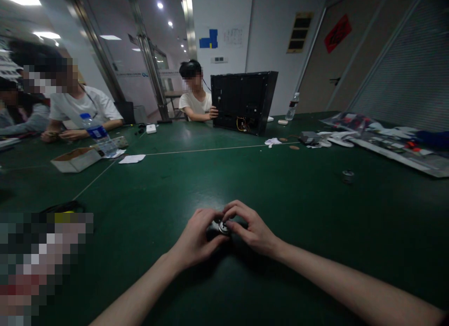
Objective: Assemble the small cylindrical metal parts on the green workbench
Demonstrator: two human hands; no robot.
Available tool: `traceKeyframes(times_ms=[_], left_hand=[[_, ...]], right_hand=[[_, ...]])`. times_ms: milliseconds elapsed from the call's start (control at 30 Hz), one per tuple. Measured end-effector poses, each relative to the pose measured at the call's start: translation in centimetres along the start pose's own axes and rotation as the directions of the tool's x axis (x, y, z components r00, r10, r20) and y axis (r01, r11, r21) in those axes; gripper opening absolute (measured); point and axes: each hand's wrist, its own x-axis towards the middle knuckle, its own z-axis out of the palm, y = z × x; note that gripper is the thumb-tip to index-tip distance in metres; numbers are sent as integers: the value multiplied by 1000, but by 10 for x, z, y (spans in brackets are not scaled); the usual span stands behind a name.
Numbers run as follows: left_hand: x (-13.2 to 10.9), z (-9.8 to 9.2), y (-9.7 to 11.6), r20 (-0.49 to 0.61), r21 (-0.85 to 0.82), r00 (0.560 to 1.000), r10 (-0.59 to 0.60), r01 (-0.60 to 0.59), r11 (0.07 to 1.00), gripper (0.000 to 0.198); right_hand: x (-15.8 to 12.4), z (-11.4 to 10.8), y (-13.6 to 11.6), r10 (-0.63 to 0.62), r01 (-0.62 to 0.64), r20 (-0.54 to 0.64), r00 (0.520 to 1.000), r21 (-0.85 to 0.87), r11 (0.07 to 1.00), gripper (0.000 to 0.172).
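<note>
A small round metal part [223,228], dark with a shiny centre, is held low over the green tabletop [217,176] near its front edge. It is pinched between both hands: the left hand [196,239] is closed around its dark body, and the right hand [249,228] is curled over its top with fingertips on the metal. Much of the part is hidden by the fingers. A slip is judged possible, since the grip is by fingertips only; the part could then roll off across the tabletop. A small metal cylinder [347,176] stands well apart to the right, and a black chassis [242,101] is steadied by a seated person across the tabletop.
</note>
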Motion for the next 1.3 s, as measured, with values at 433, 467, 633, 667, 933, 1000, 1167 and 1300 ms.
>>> traceKeyframes(times_ms=[433,467,633,667,933,1000,1167,1300], left_hand=[[2,-3,-2,-84,70,994,-64,70,995,23],[2,-4,-3,-94,73,992,-81,88,993,23],[1,-4,-7,-111,78,990,-88,97,992,25],[1,-4,-7,-113,80,990,-84,94,992,25],[0,-1,-9,-87,55,990,-112,117,992,41],[-1,1,-11,-74,47,990,-116,120,992,46],[-3,7,-15,-52,47,993,-108,111,993,65],[-3,8,-13,-43,60,995,-92,94,994,72]], right_hand=[[8,-12,13,44,-49,-41,998,-119,992,9],[9,-13,17,53,-54,-9,999,-151,987,8],[11,-14,32,39,9,159,986,-289,957,7],[11,-13,33,39,13,170,985,-294,956,7],[9,-16,29,68,-25,149,987,-272,962,22],[8,-16,28,69,-29,143,987,-269,963,25],[9,-1,26,26,13,146,989,-260,966,42],[10,14,19,13,19,121,993,-265,964,34]])
